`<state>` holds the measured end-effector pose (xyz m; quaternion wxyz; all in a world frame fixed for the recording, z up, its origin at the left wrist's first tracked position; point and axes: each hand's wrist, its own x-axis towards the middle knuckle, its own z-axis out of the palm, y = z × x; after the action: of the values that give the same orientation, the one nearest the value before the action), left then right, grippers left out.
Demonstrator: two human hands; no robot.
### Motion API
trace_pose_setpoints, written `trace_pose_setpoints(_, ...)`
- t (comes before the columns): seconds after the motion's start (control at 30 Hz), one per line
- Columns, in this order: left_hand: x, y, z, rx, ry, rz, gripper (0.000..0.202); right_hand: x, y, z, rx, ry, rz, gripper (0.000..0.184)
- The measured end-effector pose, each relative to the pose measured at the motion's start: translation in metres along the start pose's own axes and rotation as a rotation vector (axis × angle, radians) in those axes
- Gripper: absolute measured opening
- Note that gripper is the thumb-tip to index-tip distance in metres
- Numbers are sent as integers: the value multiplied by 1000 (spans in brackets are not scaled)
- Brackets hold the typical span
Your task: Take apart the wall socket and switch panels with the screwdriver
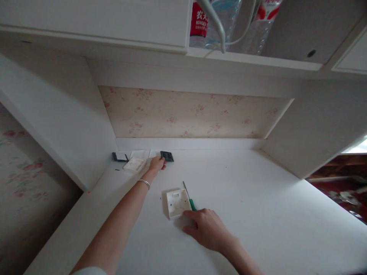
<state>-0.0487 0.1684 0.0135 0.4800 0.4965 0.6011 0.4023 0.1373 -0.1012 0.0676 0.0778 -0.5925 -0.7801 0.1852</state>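
My left hand [156, 165] reaches far across the white desk [258, 214], its fingertips on a dark square part [167, 156] by the back wall. The fingers curl toward it; whether they grip it is unclear. A silver bracelet sits on that wrist. My right hand [205, 228] rests near me, fingers bent, touching the corner of a white square box [177, 203] that lies open side up. A screwdriver with a green handle [189, 198] lies right beside the box, partly under my fingertips.
A white plate [133, 164] and another dark part [119, 156] lie at the back left, with a small dark screw [117, 169] nearby. White side panels enclose the desk. A shelf above holds water bottles [229, 23]. Floral wallpaper covers the back.
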Motion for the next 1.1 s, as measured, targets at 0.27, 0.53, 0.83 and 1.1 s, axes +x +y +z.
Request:
trace_pose_setpoints(0.27, 6, 9, 8, -19, -15, -24, 19, 22, -7, 15, -248, 49, -15, 26)
trace_pose_setpoints(0.53, -39, 5, -33, -93, 43, 34, 53, 71, -17, 20, -263, 58, 26, 32)
trace_pose_setpoints(0.83, -165, -24, -73, -244, 72, 68, 39, 138, -20, 11, -222, 153, 113, 31)
trace_pose_setpoints(1.1, -197, -46, -64, -271, 135, 44, 36, 155, -30, 10, -61, 161, 2, 43)
